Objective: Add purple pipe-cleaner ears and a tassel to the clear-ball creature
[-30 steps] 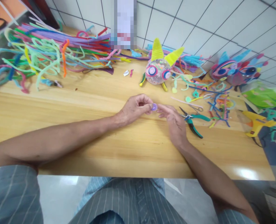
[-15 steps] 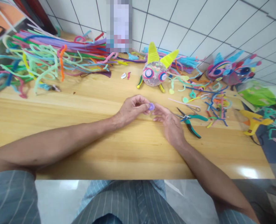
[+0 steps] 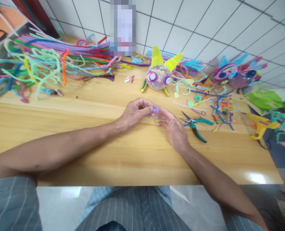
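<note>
A small purple coil (image 3: 155,109), which looks like rolled pipe cleaner, is pinched between the thumb and fingers of my left hand (image 3: 138,114). From the other side my right hand (image 3: 174,126) reaches in, its fingers stretched out and slightly apart. One of its fingertips is at the coil's right edge; whether it presses on it I cannot tell. Beyond both hands stands a clear, speckled ball figure (image 3: 156,79) with yellow ears and coiled pink, blue and white eyes. Teal-handled pliers (image 3: 194,125) lie just right of my right hand.
Pipe cleaners (image 3: 46,61) in many colours heap up at the back left. Cut pieces (image 3: 223,109) and small scissors (image 3: 200,112) lie to the right. A yellow glue gun (image 3: 260,126) rests near the right edge, below two more figures (image 3: 236,73). A tiled wall (image 3: 181,22) borders the back.
Hands and coil keep almost the same pose. The whole view has shifted very slightly; nothing was let go or picked up.
</note>
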Demonstrator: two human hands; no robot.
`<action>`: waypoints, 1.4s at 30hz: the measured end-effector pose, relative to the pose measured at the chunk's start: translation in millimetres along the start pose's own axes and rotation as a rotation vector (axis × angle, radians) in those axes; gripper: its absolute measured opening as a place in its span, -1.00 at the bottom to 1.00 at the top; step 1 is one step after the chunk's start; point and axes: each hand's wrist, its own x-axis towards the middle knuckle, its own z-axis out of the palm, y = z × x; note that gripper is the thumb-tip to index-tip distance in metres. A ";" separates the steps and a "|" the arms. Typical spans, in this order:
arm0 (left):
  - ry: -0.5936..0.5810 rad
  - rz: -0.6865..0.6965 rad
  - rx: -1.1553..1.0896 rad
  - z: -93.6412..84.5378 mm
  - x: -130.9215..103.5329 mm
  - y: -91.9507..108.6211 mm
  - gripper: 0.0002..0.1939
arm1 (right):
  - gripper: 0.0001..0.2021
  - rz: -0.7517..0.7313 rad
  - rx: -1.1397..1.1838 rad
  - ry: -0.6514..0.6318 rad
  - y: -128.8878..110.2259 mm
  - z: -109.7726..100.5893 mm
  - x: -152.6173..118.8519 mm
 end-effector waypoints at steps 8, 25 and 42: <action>0.030 -0.037 -0.102 1.8 0.1 0.5 -0.62 | -0.27 0.001 0.028 -0.096 1.9 3.7 -1.6; 0.061 -0.073 -0.230 -0.9 3.9 -5.0 -0.61 | -0.22 -0.021 -0.011 -0.204 2.8 6.1 -1.8; 0.085 -0.085 -0.270 0.5 3.9 -4.5 -0.64 | -0.27 0.007 0.083 -0.199 1.7 6.6 -3.4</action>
